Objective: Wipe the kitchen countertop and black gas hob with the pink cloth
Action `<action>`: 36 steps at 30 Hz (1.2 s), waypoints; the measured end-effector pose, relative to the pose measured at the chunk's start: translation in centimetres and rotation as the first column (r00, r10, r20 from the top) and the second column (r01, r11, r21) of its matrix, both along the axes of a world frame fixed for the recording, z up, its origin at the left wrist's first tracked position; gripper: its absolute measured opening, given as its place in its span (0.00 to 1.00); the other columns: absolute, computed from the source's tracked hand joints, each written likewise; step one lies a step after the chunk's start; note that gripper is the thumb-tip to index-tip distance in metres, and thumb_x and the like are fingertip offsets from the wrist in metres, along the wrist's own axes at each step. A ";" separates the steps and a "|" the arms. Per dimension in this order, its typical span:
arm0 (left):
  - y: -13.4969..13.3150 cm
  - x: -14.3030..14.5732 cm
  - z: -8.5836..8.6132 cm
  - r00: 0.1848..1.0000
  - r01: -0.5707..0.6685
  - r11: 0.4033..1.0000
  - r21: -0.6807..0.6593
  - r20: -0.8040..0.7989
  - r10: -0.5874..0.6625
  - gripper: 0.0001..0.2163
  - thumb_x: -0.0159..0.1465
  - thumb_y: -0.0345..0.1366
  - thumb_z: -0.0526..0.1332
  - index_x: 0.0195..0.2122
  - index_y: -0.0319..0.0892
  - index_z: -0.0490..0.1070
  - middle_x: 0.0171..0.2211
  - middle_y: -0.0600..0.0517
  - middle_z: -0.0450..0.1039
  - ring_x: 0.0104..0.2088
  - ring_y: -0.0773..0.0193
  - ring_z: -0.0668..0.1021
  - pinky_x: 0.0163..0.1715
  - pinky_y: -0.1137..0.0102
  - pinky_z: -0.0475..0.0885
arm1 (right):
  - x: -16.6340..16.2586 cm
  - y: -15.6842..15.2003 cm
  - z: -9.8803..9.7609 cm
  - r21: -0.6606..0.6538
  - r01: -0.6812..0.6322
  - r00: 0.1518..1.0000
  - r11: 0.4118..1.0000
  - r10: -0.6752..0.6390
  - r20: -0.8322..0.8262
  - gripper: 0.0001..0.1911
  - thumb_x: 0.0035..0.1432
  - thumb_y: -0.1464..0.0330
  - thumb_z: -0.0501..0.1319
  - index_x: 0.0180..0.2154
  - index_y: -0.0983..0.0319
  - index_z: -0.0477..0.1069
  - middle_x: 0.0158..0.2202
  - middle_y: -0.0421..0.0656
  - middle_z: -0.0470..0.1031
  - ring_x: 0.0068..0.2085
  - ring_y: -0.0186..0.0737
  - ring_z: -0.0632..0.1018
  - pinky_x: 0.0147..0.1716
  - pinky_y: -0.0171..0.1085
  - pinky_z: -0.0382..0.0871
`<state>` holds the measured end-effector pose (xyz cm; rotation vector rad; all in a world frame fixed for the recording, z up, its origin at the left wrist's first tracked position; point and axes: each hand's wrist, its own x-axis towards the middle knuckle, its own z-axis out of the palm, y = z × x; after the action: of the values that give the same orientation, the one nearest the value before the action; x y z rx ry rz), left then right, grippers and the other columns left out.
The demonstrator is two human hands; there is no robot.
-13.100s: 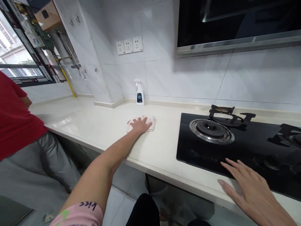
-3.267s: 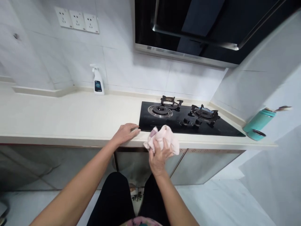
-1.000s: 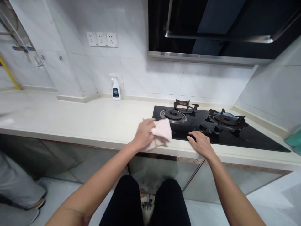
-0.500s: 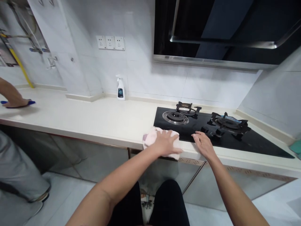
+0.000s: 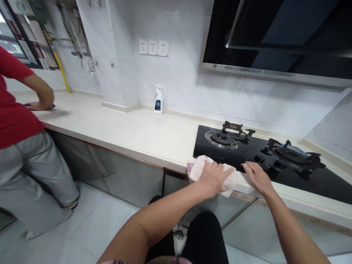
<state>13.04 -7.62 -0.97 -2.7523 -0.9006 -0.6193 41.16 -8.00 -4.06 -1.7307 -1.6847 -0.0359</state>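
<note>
My left hand (image 5: pixel 214 178) presses a pink cloth (image 5: pixel 195 168) flat on the front edge of the cream countertop (image 5: pixel 132 132), just in front of the black gas hob (image 5: pixel 275 161). My right hand (image 5: pixel 257 177) rests flat, fingers apart, on the counter edge at the hob's front, holding nothing. The cloth drapes slightly over the counter lip.
A white spray bottle (image 5: pixel 157 99) stands at the back wall under three sockets (image 5: pixel 154 47). A black range hood (image 5: pixel 277 33) hangs above the hob. At the left, a person in a red shirt (image 5: pixel 13 99) wipes the counter with a blue cloth.
My left hand slid the pink cloth a little to the right along the counter edge. My view turned left, bringing the person in red further into sight. My right hand stayed put.
</note>
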 end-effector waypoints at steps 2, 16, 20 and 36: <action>1.5 -4.5 -0.1 0.992 -0.105 0.992 -0.074 0.063 0.110 0.41 0.58 0.56 0.74 0.67 0.44 0.64 0.52 0.44 0.77 0.50 0.47 0.76 0.53 0.52 0.69 | 0.1 0.2 -0.3 0.009 -0.003 0.999 1.000 0.003 0.036 0.28 0.66 0.46 0.50 0.43 0.57 0.79 0.53 0.51 0.79 0.58 0.53 0.76 0.64 0.54 0.65; 5.6 -26.6 4.1 0.794 -0.564 0.823 0.065 -0.229 0.563 0.25 0.54 0.46 0.78 0.51 0.45 0.78 0.60 0.39 0.73 0.65 0.37 0.68 0.67 0.43 0.55 | -1.2 0.1 -0.4 -0.017 0.086 0.983 0.996 -0.082 0.161 0.28 0.64 0.45 0.52 0.46 0.58 0.78 0.53 0.50 0.79 0.57 0.57 0.76 0.60 0.57 0.66; 4.8 -20.2 3.7 0.901 -0.344 0.939 0.003 -0.282 0.331 0.24 0.58 0.49 0.76 0.49 0.40 0.77 0.50 0.40 0.77 0.54 0.46 0.75 0.61 0.53 0.65 | -0.9 0.3 -0.7 -0.030 0.090 0.982 0.995 -0.084 0.169 0.30 0.62 0.43 0.52 0.46 0.58 0.77 0.52 0.51 0.79 0.58 0.59 0.76 0.60 0.58 0.65; 4.4 -18.9 -2.8 0.929 -0.341 0.940 -0.025 0.142 0.341 0.40 0.55 0.64 0.72 0.62 0.46 0.68 0.60 0.41 0.72 0.63 0.43 0.69 0.66 0.43 0.57 | 2.5 0.9 -2.3 -0.109 0.067 0.988 0.992 -0.051 0.143 0.32 0.56 0.40 0.53 0.47 0.55 0.77 0.56 0.54 0.78 0.60 0.63 0.75 0.61 0.58 0.65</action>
<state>-5.81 -3.23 -3.76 -2.4835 -1.3716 -0.7555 43.63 -7.09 -6.35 -1.9014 -1.7655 -0.0929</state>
